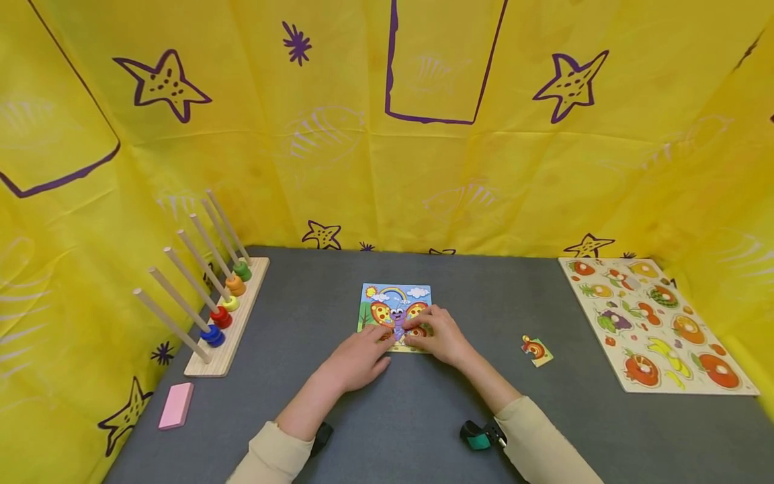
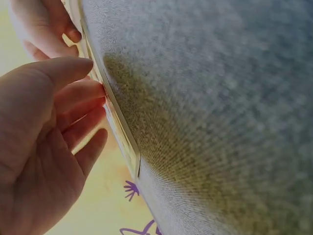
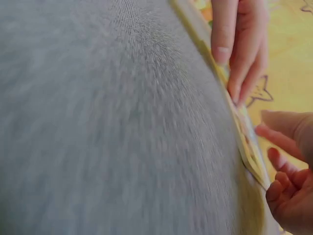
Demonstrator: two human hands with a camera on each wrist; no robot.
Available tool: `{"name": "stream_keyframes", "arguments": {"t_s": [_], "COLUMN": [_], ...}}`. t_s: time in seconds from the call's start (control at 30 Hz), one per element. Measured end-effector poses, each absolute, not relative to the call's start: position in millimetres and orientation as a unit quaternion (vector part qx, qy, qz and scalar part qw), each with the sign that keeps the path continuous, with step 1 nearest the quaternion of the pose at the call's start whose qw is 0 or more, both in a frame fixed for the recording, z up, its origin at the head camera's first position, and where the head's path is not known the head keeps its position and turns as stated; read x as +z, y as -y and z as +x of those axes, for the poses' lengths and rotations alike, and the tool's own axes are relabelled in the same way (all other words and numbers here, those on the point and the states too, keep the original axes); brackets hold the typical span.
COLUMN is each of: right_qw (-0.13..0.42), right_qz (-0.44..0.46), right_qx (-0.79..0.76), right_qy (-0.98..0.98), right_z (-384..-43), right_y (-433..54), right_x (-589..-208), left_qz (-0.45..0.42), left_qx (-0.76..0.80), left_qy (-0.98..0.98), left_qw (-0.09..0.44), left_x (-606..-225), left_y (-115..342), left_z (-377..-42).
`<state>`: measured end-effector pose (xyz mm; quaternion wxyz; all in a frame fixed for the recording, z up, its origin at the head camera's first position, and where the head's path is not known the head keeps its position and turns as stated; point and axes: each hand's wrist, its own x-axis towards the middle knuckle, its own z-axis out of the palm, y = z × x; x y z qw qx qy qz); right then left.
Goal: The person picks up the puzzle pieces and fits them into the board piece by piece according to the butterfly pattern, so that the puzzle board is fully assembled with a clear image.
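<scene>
A small butterfly jigsaw puzzle point(image 1: 393, 293) lies on the table, showing a rainbow, clouds and a tree. My left hand point(image 1: 361, 357) touches its lower left part with extended fingertips; the left wrist view shows the same hand point(image 2: 44, 142) at the board's edge. From the other side, my right hand point(image 1: 443, 334) has its thumb and index finger on the butterfly's lower right wing. In the right wrist view, the right hand point(image 3: 293, 171) shows loosely bent fingers, with no piece visible between them. A loose puzzle piece point(image 1: 541, 356) lies apart, right of that hand.
At left stands a wooden peg stand point(image 1: 238, 316) with coloured rings on upright pegs. Nearer me is a pink block point(image 1: 176, 406). A wooden fruit puzzle board point(image 1: 659, 336) lies at right. Yellow printed cloth point(image 1: 423, 181) hangs around the grey table point(image 1: 484, 296).
</scene>
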<state>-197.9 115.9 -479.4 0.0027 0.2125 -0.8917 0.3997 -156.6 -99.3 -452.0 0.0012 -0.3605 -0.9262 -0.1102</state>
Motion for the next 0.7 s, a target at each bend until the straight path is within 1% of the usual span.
{"name": "stream_keyframes", "arguments": {"t_s": [0.1, 0.27, 0.47, 0.57, 0.7], "right_qw": [0.019, 0.067, 0.125, 0.123, 0.078], "right_qz": [0.201, 0.139, 0.099, 0.064, 0.015], "right_qx": [0.416, 0.420, 0.354, 0.309, 0.268], "right_qy": [0.887, 0.894, 0.922, 0.941, 0.960], "right_z": [-194, -184, -162, -148, -136], "right_y": [-128, -170, -237, -269, -296], "right_x": [-475, -469, -464, -460, -461], "left_qz": [-0.363, -0.356, -0.367, -0.370, -0.370], "left_qx": [-0.116, -0.136, -0.135, -0.131, -0.143], "left_qy": [0.924, 0.923, 0.919, 0.919, 0.917], "left_qw": [-0.020, -0.048, -0.041, -0.035, -0.039], "left_x": [-451, -447, -448, -451, -453], "left_y": [96, 93, 95, 96, 96], "left_z": [-159, -161, -161, -160, -160]}}
